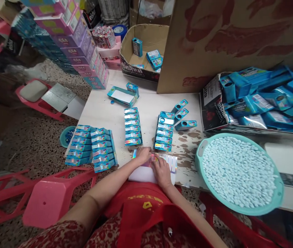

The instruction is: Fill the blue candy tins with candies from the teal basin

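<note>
At the table's near edge lies a shiny sheet of stickers (171, 162) with white backing. My left hand (143, 155) rests over its left part, fingers bent. My right hand (161, 169) is beside it, fingertips meeting near a small reddish piece of the sheet; whether either hand pinches it is too small to tell. Just beyond the hands stand two rows of small blue boxes, one row (132, 126) on the left and another (164, 131) on the right. Three loose blue boxes (186, 124) lean or lie right of that second row.
A round tub of pale tablets (239, 172) and a carton of blue boxes (213, 103) are on the right. More blue boxes (102, 151) stand left. An open tray (122, 96) and a cut carton (141, 74) lie farther back. A red stool (44, 203) is lower left.
</note>
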Demonstrator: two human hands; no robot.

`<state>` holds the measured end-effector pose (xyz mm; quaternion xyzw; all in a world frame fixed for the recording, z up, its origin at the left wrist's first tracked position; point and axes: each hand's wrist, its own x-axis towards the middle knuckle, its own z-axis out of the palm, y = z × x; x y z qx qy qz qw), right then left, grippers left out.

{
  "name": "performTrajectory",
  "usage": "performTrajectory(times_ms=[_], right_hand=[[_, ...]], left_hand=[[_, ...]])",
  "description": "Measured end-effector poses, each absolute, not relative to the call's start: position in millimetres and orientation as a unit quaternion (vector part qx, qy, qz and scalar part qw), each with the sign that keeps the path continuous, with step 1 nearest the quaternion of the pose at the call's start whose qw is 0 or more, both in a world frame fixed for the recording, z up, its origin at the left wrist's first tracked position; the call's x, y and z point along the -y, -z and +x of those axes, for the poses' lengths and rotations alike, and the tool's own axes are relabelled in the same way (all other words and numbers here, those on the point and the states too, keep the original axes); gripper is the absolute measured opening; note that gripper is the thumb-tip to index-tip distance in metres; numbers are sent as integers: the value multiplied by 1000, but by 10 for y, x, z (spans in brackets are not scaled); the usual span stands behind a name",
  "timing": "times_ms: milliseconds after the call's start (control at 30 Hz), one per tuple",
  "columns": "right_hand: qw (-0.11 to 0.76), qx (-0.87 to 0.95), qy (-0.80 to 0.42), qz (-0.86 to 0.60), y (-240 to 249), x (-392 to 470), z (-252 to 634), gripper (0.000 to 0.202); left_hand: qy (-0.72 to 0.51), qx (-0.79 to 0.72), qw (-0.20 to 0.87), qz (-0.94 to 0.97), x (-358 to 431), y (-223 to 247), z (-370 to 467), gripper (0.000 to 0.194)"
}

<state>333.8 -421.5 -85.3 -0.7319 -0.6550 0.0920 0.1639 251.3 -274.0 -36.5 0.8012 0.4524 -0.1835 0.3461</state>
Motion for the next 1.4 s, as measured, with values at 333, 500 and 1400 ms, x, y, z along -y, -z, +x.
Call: performTrajectory(times_ms=[333,500,1400], right_hand=[[178,607,-92,-769,902,4014,3409,31],[197,627,-101,-747,855,4089,3385,22],[558,242,-320,-726,-255,3731,3779,28]], left_hand=[[167,-424,391,800,2701,374,2563,27],[162,-438,396,791,2698,429,2563,28],[-83,-431,635,636,2849,-190,2603,18]])
